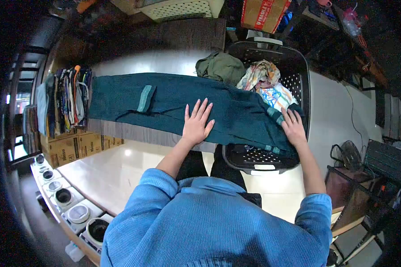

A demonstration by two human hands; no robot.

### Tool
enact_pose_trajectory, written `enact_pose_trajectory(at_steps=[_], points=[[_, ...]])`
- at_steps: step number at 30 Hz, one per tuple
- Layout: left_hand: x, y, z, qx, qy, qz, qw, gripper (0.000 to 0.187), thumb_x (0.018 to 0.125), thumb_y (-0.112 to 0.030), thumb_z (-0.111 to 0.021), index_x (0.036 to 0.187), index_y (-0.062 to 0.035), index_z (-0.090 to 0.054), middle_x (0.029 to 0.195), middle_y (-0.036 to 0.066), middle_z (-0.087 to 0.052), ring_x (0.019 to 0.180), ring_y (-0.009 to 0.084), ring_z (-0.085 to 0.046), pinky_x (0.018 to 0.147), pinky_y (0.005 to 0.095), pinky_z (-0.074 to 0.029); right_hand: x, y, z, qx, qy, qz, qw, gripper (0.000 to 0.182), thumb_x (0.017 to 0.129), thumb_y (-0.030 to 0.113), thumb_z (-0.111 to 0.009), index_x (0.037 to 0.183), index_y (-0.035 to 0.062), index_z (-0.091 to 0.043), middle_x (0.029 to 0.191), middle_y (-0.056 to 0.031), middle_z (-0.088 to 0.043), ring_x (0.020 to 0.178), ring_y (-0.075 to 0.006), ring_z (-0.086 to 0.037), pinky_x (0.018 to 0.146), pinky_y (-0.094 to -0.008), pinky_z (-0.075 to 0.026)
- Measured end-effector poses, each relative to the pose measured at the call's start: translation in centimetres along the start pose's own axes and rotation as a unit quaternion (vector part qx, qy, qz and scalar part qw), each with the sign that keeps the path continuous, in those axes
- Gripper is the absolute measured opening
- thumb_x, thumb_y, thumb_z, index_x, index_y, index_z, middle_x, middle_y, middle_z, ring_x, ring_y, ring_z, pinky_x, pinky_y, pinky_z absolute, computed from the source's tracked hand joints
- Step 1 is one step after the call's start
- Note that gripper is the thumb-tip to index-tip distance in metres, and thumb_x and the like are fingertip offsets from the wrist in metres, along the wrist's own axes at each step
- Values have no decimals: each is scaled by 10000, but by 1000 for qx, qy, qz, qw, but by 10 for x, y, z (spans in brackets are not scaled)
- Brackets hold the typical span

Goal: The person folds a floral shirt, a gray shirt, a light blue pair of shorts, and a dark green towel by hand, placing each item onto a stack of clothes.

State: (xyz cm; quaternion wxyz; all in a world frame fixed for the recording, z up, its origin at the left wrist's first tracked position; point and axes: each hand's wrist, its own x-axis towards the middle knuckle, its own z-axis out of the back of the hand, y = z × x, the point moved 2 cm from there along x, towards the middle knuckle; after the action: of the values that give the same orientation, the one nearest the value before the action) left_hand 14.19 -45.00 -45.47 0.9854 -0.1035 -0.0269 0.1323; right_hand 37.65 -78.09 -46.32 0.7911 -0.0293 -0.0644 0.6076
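A long dark teal garment, seemingly trousers laid flat lengthwise, stretches over the table and across the laundry basket. A lighter teal tab stands out on its left part. My left hand lies flat on the middle of the cloth, fingers spread. At the right end, over the basket, my right hand rests on the garment by a lighter teal band, fingers stretched out. An olive green cloth and crumpled patterned clothes lie just beyond, at the basket's left side.
Folded clothes are stacked at the table's left end. Below them are cardboard boxes. A red box and a pale perforated container stand at the back. White-rimmed round items line the lower left. A cable runs down at right.
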Motion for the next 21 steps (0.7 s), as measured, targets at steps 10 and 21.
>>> enact_pose_trajectory(at_steps=[10, 21], points=[[0, -1, -4, -18, -14, -8, 1000, 641, 932, -406, -521, 1497, -145, -369, 1576, 83, -311, 1460, 285, -266, 1167, 579, -126, -10, 4, -30, 11, 181, -187, 966, 493, 692, 119, -734, 1143, 32, -553, 1178, -150, -560, 1017, -301, -589, 862, -417, -462], [-4, 15, -4, -147, -22, 7, 989, 604, 1004, -395, -392, 1508, -68, -325, 1584, 136, -274, 1485, 339, -184, 1181, 587, -74, 42, 6, 100, 556, 215, -364, 715, 615, 763, 90, -747, 1303, -54, -488, 1184, -192, -639, 1076, -307, -614, 961, -383, -448]])
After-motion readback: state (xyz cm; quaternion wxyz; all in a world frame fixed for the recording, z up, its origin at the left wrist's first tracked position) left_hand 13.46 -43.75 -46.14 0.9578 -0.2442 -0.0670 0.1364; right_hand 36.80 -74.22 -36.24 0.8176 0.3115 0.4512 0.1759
